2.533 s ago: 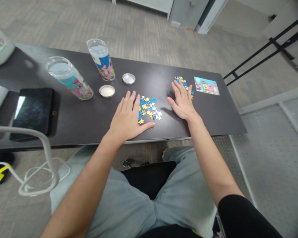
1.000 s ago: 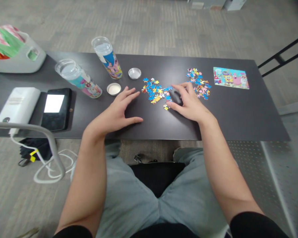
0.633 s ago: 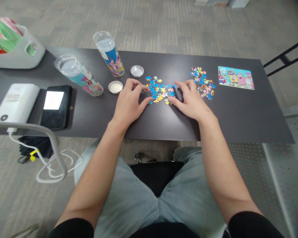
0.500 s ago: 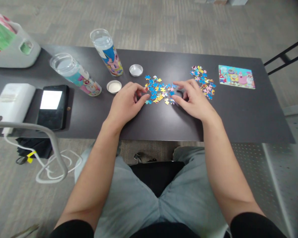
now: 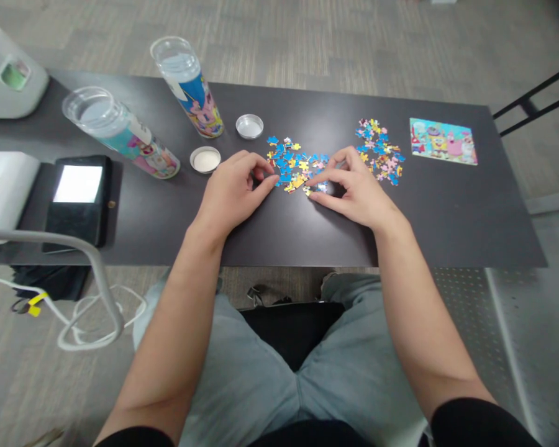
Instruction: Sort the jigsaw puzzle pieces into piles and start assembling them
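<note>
A loose pile of blue and yellow puzzle pieces (image 5: 292,162) lies mid-table between my hands. My left hand (image 5: 230,194) rests at its left edge with fingers curled and thumb and forefinger pressed together at the nearest pieces; what they hold is too small to make out. My right hand (image 5: 356,192) sits at the pile's right edge, thumb and forefinger pinching a small puzzle piece (image 5: 319,185) on the tabletop. A second pile of pink and blue pieces (image 5: 378,149) lies just beyond my right hand. A finished cartoon picture card (image 5: 442,141) lies flat at the far right.
On the dark table (image 5: 447,211) one clear cartoon-printed tube (image 5: 189,90) stands upright. A second tube (image 5: 123,133) lies beside it, and two round lids (image 5: 249,126) (image 5: 205,159) sit near them. A phone (image 5: 77,191), a white device (image 5: 0,189) and a grey container (image 5: 7,81) occupy the left end.
Both hands came off the flat table and closed in on the blue pile from either side. My fingers curled from spread to pinching. The view shifted slightly right.
</note>
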The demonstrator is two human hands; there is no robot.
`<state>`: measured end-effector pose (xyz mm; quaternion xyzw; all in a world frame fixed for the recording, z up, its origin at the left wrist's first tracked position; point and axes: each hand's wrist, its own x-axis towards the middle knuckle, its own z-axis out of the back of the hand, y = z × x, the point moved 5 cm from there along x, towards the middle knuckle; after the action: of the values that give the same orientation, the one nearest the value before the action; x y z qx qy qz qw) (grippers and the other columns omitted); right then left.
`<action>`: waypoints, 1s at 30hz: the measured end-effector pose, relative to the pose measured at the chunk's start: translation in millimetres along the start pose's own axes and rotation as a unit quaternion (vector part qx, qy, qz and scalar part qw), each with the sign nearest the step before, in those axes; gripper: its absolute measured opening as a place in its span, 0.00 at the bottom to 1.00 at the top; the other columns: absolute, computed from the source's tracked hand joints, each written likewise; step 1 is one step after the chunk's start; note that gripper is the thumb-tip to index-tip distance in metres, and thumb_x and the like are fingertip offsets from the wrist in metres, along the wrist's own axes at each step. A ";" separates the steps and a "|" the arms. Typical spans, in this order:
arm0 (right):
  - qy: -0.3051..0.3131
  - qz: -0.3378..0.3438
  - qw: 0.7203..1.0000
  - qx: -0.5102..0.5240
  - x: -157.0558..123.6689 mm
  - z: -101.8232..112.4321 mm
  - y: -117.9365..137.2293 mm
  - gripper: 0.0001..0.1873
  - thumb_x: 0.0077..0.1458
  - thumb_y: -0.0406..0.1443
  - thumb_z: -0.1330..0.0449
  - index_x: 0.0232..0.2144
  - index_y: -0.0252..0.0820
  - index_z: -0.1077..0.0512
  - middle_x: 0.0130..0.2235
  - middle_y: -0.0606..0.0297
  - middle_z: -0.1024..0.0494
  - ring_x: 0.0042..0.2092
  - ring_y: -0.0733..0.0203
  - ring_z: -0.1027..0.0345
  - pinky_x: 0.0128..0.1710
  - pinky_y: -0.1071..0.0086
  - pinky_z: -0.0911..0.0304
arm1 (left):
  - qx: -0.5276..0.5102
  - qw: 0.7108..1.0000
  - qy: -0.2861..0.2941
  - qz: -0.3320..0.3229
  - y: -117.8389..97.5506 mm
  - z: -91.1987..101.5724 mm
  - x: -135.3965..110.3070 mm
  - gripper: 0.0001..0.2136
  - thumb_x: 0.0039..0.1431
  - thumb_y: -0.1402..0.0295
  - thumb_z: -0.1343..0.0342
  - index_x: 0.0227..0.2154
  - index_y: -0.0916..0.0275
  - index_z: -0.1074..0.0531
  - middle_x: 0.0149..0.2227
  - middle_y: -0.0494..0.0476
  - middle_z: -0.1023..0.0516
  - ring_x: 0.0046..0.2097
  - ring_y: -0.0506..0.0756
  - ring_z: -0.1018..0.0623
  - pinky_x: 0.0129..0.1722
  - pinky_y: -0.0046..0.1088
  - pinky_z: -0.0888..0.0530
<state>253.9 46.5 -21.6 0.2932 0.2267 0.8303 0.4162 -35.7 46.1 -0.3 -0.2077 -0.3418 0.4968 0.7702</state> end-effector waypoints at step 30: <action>-0.007 -0.030 0.999 -0.019 -1.1 7.2 18.9 0.12 0.76 0.36 0.28 0.58 0.52 0.11 0.56 0.55 0.17 0.49 0.45 0.19 0.57 0.44 0.19 | -0.011 0.998 0.051 -0.040 -32.0 -18.4 -26.4 0.04 0.71 0.65 0.24 0.41 0.55 0.13 0.45 0.55 0.15 0.43 0.58 0.18 0.48 0.39 0.21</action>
<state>248.8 36.1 -5.0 0.2840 0.2171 0.8195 0.4480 -9.5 9.1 -0.1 -0.2271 -0.3159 0.4507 0.8034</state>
